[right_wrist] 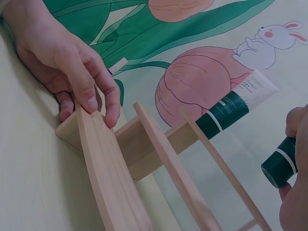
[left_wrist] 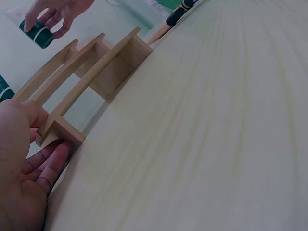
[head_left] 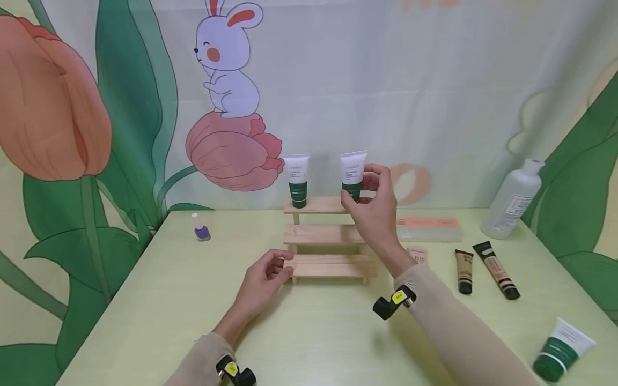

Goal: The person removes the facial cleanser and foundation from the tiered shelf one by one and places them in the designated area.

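The right hand (head_left: 378,212) is pinching a white-and-green plastic tube (head_left: 353,169) above a three-tiered pale wooden rack (head_left: 323,234), at its one o'clock. The left hand (head_left: 263,280) is gripping the lowest tier (head_left: 333,266) at eight o'clock. A matching white-and-green tube (head_left: 298,181) is standing atop the rack at eleven o'clock.

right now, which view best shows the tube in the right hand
The head view: the tube shows its white upper part and printed front there, with the right hand covering only some of the green lower part. Both wrist views show mainly its green end.
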The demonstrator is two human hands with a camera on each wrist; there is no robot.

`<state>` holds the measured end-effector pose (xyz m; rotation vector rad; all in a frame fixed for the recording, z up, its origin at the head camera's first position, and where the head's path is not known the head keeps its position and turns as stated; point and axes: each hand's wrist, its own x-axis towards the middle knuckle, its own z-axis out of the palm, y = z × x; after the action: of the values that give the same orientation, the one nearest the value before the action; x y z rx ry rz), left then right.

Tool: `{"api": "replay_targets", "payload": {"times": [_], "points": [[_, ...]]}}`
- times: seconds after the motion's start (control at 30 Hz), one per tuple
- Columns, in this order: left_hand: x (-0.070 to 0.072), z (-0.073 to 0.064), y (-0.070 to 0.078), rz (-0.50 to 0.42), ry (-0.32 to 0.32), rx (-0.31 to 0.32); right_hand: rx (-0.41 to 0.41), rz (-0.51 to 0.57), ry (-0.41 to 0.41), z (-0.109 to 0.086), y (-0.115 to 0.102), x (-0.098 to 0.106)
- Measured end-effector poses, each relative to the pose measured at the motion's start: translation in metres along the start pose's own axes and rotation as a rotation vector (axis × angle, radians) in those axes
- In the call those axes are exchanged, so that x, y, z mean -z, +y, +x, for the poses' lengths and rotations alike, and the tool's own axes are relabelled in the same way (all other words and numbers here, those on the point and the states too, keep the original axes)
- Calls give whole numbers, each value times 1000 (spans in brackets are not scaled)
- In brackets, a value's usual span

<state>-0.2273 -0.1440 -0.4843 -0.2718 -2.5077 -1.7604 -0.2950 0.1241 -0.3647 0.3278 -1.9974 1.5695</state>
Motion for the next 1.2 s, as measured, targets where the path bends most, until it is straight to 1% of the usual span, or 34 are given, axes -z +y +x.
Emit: {"api": "replay_targets", "payload": {"times": [0.17, 0.5, 0.73, 0.97, 1.2], "points": [[0, 0, 0, -13, -1, 1, 17, 6, 32, -4, 2, 22], [0, 0, 0, 3, -5, -8, -12, -23, 117, -15, 8, 68], [0, 0, 1, 11, 2, -3, -54, -80, 155, -23, 7, 98], [-1, 2, -1, 20, 1, 5, -69, -104, 189, -31, 7, 128], [-1, 1, -1, 17, -8, 12, -79, -168, 228, -41, 11, 155]]}}
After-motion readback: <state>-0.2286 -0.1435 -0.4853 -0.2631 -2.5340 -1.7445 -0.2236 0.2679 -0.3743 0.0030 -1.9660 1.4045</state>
